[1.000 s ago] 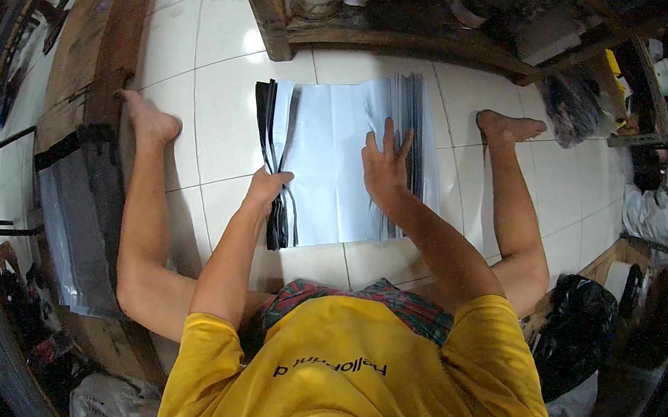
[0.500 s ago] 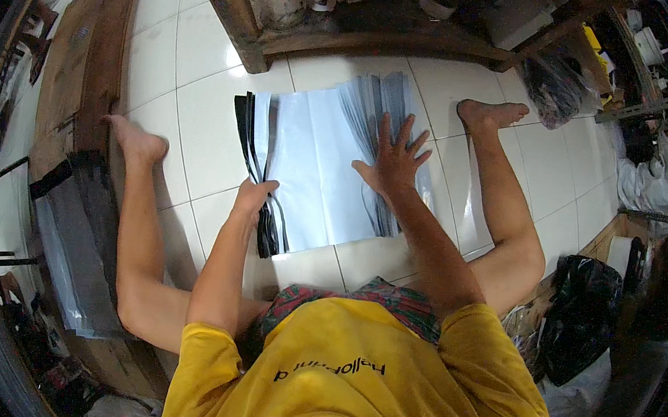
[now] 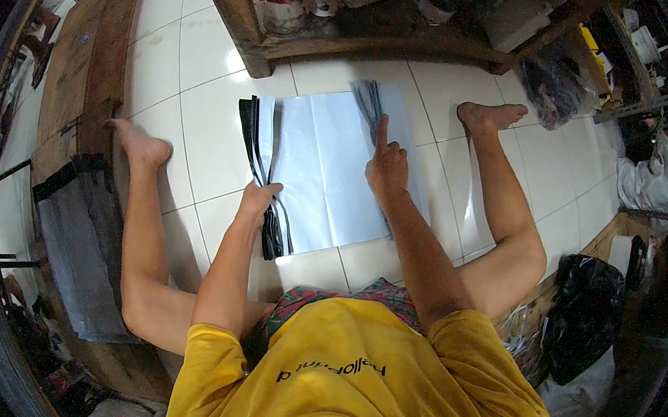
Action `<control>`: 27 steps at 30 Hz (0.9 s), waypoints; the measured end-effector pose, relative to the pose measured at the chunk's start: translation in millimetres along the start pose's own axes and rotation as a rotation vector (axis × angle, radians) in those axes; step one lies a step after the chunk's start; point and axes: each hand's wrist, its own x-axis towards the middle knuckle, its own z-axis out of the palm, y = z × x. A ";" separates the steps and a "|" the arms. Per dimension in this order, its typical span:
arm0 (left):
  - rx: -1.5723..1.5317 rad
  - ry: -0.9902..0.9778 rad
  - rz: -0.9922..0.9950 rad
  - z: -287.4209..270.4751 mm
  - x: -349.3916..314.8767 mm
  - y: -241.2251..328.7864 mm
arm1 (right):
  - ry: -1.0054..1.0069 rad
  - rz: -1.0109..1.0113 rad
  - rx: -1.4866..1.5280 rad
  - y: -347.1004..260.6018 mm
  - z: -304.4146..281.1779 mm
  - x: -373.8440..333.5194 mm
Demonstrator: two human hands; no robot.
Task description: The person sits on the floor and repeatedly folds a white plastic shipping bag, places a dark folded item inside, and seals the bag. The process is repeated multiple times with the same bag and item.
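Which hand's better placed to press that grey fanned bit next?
Probably the right hand: its outstretched finger is at the grey fanned strip, while the left hand holds the black edge opposite.

Smooth plastic sheets (image 3: 317, 177) (faintly glossy), shiny tiles (image 3: 210, 133), rough wooden frame (image 3: 371, 45)

left hand (image 3: 260, 199) + right hand (image 3: 389, 170): 2 | bare feet (image 3: 141, 148): 2 | white plastic stack (image 3: 318, 165): 1 | grey plastic pile (image 3: 95, 254): 1 | shiny black bag (image 3: 583, 322): 1
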 end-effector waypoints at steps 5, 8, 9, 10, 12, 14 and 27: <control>-0.026 -0.026 0.022 2.4 1.6 -1.1 | -0.009 -0.013 0.251 39.2 7.6 12.7; -0.023 -0.008 0.072 2.6 3.4 -5.0 | -0.044 0.046 0.290 70.0 -15.8 21.9; -0.033 -0.007 0.060 0.6 4.2 -6.7 | -0.027 0.054 0.310 84.4 -24.2 27.4; -0.043 0.000 0.046 -3.6 4.6 -9.3 | -0.131 0.149 0.314 90.8 -48.9 36.2; -0.021 -0.024 0.028 5.1 5.2 -4.8 | -0.043 0.125 0.259 138.5 -68.9 43.0; 0.025 0.006 0.026 5.7 -4.1 5.2 | -0.194 0.126 0.384 178.2 -59.2 60.1; 0.129 0.079 -0.032 -58.0 -24.8 12.6 | -0.301 0.118 0.385 179.4 13.3 50.1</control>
